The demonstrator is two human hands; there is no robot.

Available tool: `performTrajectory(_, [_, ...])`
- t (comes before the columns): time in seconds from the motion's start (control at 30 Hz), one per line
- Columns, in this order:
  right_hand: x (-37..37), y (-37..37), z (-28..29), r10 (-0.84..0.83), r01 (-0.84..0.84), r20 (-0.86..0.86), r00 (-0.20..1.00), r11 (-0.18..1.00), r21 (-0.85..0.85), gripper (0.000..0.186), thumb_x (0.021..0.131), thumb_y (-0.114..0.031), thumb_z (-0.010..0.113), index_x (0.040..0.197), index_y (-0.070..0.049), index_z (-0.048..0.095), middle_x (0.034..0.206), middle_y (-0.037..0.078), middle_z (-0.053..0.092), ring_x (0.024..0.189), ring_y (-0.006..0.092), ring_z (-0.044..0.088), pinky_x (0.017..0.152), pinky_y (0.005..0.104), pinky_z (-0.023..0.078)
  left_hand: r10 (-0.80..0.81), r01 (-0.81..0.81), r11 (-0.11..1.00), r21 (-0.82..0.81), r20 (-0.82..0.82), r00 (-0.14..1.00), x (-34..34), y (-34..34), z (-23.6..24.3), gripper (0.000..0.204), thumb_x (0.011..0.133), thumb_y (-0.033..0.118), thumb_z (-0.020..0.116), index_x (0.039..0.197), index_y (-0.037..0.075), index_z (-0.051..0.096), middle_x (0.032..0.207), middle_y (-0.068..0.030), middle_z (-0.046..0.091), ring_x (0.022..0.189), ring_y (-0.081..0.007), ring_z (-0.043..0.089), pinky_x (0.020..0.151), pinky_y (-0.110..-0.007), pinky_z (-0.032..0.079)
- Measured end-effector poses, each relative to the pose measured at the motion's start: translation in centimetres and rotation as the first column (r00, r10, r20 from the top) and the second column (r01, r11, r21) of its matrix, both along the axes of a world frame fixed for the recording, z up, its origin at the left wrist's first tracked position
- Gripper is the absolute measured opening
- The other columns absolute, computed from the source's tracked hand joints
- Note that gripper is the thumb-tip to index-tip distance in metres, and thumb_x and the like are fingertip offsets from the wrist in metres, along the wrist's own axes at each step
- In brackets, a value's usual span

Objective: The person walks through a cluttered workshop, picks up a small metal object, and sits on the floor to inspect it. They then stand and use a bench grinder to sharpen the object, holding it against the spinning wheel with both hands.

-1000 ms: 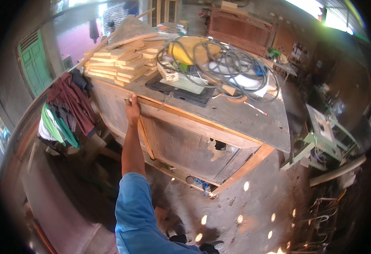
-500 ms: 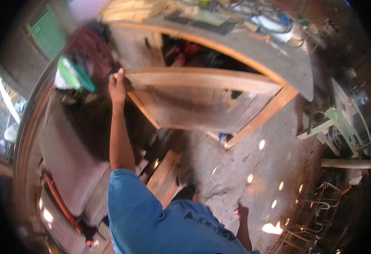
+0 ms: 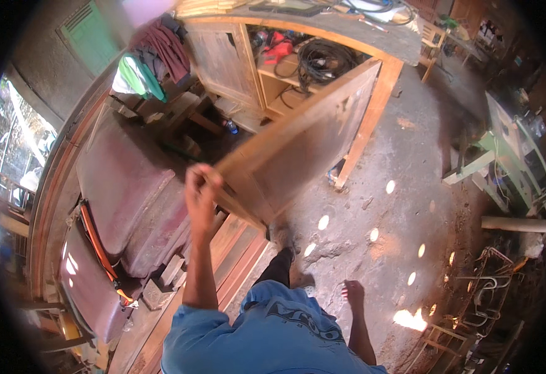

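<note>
My left hand [image 3: 200, 194] grips the free outer edge of a wooden cabinet door [image 3: 313, 140]. The door stands swung out toward me from the wooden cabinet [image 3: 255, 71]. Inside the cabinet, a coil of black cable [image 3: 326, 61] and a red object [image 3: 277, 48] sit on the shelves. My right hand [image 3: 354, 294] hangs low at my right side, above the concrete floor. Its fingers are curled, and a thin line rises from them, too fine to name.
Left of me lies a maroon padded seat [image 3: 120, 181] with an orange strap [image 3: 98, 249] and wooden planks [image 3: 232, 255] alongside. Clothes [image 3: 161, 50] hang at the far left. A pale green frame [image 3: 494, 156] and bent metal rods [image 3: 488, 287] stand to the right.
My left hand has pulled the cabinet door toward me, swinging it wider, and the cable and shelves inside now show. The right hand stays low at my side.
</note>
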State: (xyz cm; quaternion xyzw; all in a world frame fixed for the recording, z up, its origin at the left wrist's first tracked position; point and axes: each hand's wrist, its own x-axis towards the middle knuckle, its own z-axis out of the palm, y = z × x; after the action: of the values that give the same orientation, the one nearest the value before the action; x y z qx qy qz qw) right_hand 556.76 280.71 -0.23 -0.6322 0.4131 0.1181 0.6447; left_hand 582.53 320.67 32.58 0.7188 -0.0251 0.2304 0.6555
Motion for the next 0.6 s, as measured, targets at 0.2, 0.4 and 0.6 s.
performTrajectory(0.2, [1.7, 5.2, 7.0, 0.46, -0.325, 0.311, 0.832, 0.858, -0.399, 0.104, 0.071, -0.034, 0.089, 0.152, -0.006, 0.029, 0.129, 0.021, 0.058, 0.108, 0.0301, 0.063, 0.085, 0.0385, 0.054, -0.356, 0.373, 0.885, 0.278, -0.109, 0.928, -12.8, -10.9, -0.7, 0.058, 0.072, 0.029, 0.085, 0.117, 0.004, 0.056, 0.11, -0.0144, 0.059, 0.105, -0.0302, 0.06, 0.091, -0.038, 0.048])
performTrajectory(0.4, [1.6, -0.7, 5.5, 0.067, 0.06, 0.39, 0.918, 0.951, -0.305, 0.06, 0.078, -0.02, 0.085, 0.128, -0.001, 0.057, 0.124, 0.012, 0.061, 0.118, 0.0284, 0.055, 0.101, 0.0421, 0.046, -0.49, 0.55, 0.728, 0.411, -0.25, 0.835, -15.2, -13.3, -7.2, 0.034, 0.087, 0.03, 0.073, 0.108, 0.004, 0.065, 0.11, -0.0131, 0.065, 0.103, -0.0295, 0.063, 0.088, -0.038, 0.051])
performTrajectory(0.6, [2.1, -17.0, 1.3, -0.122, 0.381, 0.523, 0.843, 0.822, -0.424, 0.032, 0.093, -0.026, 0.066, 0.108, 0.0, 0.057, 0.103, 0.011, 0.065, 0.092, 0.0227, 0.061, 0.082, 0.0364, 0.052, -0.361, 0.631, 0.679, 0.375, -0.578, 0.732, -13.8, -5.4, -25.8, 0.036, 0.094, 0.041, 0.063, 0.104, 0.007, 0.071, 0.098, -0.0137, 0.07, 0.089, -0.0301, 0.068, 0.08, -0.04, 0.052])
